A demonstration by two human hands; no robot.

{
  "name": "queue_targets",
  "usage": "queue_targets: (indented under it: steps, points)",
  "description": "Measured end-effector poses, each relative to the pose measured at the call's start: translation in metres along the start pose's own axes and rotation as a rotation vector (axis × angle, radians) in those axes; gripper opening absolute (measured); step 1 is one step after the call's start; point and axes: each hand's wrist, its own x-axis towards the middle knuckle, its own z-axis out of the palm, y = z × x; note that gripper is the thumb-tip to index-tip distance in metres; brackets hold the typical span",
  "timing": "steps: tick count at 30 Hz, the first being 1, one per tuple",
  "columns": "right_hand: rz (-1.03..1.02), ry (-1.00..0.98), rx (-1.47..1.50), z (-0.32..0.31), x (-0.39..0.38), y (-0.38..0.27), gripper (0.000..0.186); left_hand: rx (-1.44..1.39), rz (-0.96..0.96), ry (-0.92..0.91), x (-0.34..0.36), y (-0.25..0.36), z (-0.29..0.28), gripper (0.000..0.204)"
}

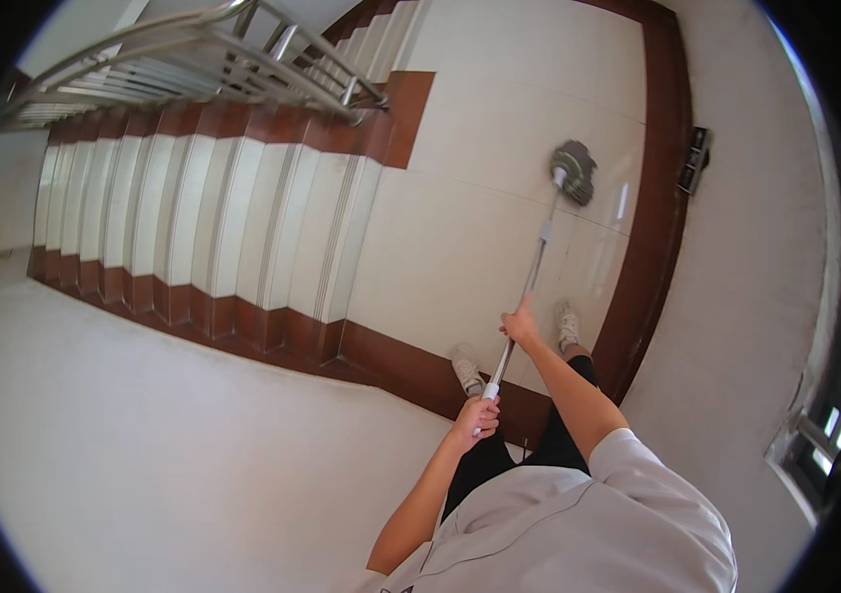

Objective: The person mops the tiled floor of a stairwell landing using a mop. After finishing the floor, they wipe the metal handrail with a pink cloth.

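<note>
- As I view it through the head camera, the long-handled mop (pixel 544 233) slants ahead, its grey head (pixel 581 178) on the pale tiled landing (pixel 470 227).
- Left hand (pixel 476 423): fingers wrapped around the handle's near end.
- Right hand (pixel 519 322): fingers gripping the handle farther along.
- Staircase (pixel 203 212): left of the mop.

Stairwell moderately bright, light fairly even. Pale daylight at the barred window (pixel 840 425) on the right, its gaps blown to white. Floor tiles (pixel 480 237) glossy; a white streak of glare near the mop head (pixel 574 173), whose dark strands merge into one soft patch. Steel railing (pixel 277 74) catches highlights. Shadows faint. Stairs (pixel 213 217) and railing bow toward the rim; black surrounds the round view, blue-violet fringe at its edge. Fine detail slightly soft.
</note>
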Motion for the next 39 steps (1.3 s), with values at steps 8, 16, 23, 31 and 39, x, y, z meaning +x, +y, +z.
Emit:
queue_targets:
  steps: [8, 16, 23, 31, 39]
  points:
    - [-0.296, -0.378, -0.294, 0.094, 0.023, -0.007, 0.082, -0.236, 0.182, 0.124, 0.038, 0.002, -0.032, 0.006]
    - [-0.389, -0.250, -0.166, 0.096, 0.009, 0.009, 0.065, -0.009, 0.029, 0.262, 0.070, 0.018, -0.029, 0.016]
    - [-0.259, -0.065, 0.370, 0.018, -0.075, 0.043, 0.062, 0.103, -0.144, 0.323, 0.060, -0.061, 0.010, 0.020]
    - [-0.273, 0.395, 0.751, -0.041, -0.135, 0.067, 0.057, 0.539, -0.355, 0.087, 0.041, -0.073, 0.044, 0.011]
    - [-0.111, 0.743, 0.573, -0.059, -0.105, 0.049, 0.047, 0.937, -0.200, 0.004, 0.046, -0.021, 0.034, 0.012]
